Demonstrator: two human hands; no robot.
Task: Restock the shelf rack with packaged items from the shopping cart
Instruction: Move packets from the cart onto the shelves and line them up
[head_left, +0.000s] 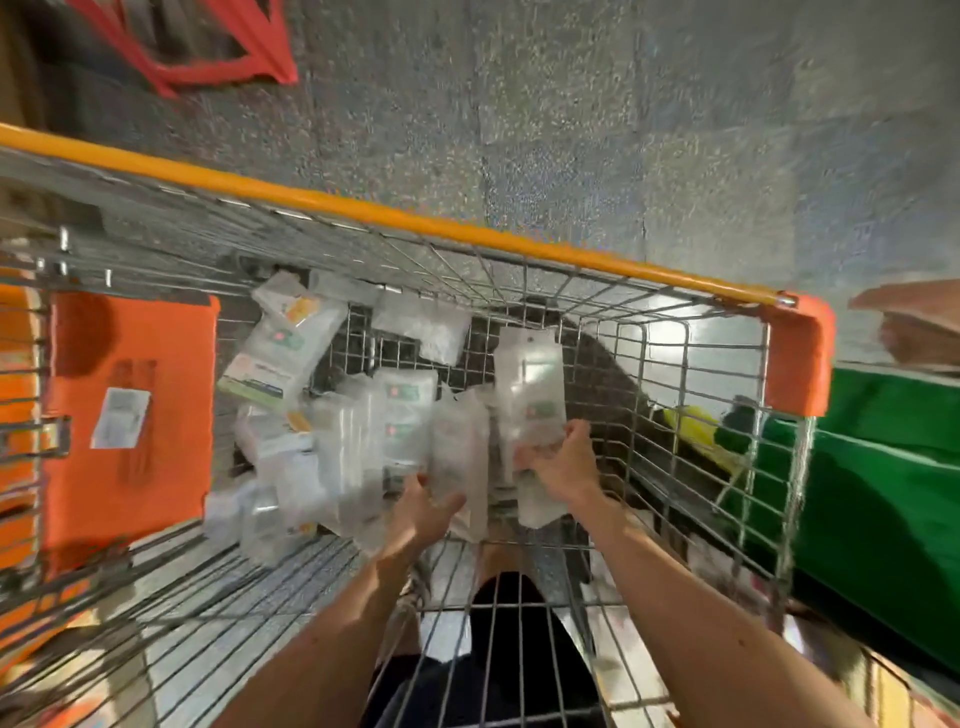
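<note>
Seen from above, the shopping cart (691, 358) is a wire basket with an orange-yellow bar (395, 215) along its far rim and an orange corner cap (800, 353) at the right end. Inside it lies a loose heap of packaged items (322, 415), mostly clear or white plastic packets with small green and orange labels. They are piled toward the left and middle of the basket floor, and motion blur hides their print. Both bare forearms reach down over the near wire wall, with the hands close together but not touching. The left hand (426, 506) has its thumb and fingers curled on the lower end of an upright clear packet (460, 441). The right hand (558, 462) grips the lower part of a tall clear packet (530, 384), which stands just beside the first and rises above the heap. On the left, an orange plastic flap (130, 374) bears a white sticker (120, 418). Outside the cart are a speckled grey floor (571, 104), a red frame (218, 67) at the top left and a green surface (883, 493) on the right. The person's dark clothing (509, 654) shows through the near wires.
</note>
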